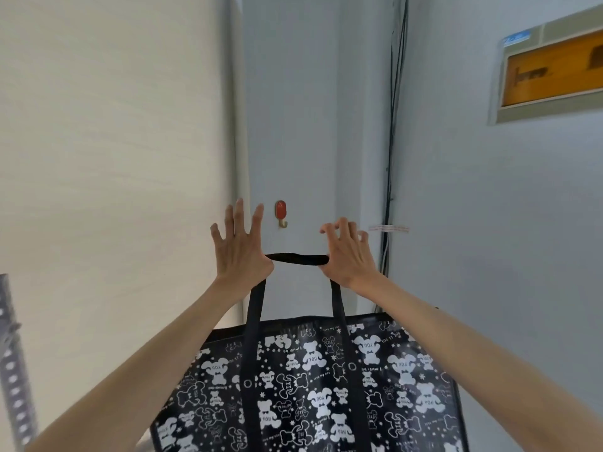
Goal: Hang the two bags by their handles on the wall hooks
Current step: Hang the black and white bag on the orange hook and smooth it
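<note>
Your left hand (239, 247) is raised with its fingers spread wide toward the wall, and the black handle (298, 259) passes over the crook of its thumb. Your right hand (347, 254) has its fingers curled and loosely apart, with the other end of the handle caught under its thumb. Between your two hands the handle stretches flat and level, and its two straps drop straight down to the bag (313, 386) hanging below. The bag is black with a white bear print and fills the lower middle of the view, clear of the wall. The hook (281, 214), with a red oval plate and a brass prong, sits on the pale wall (310, 125) just above the handle, between your hands and nearer the left one. Dark cables (393, 141) run down the corner to the right.
</note>
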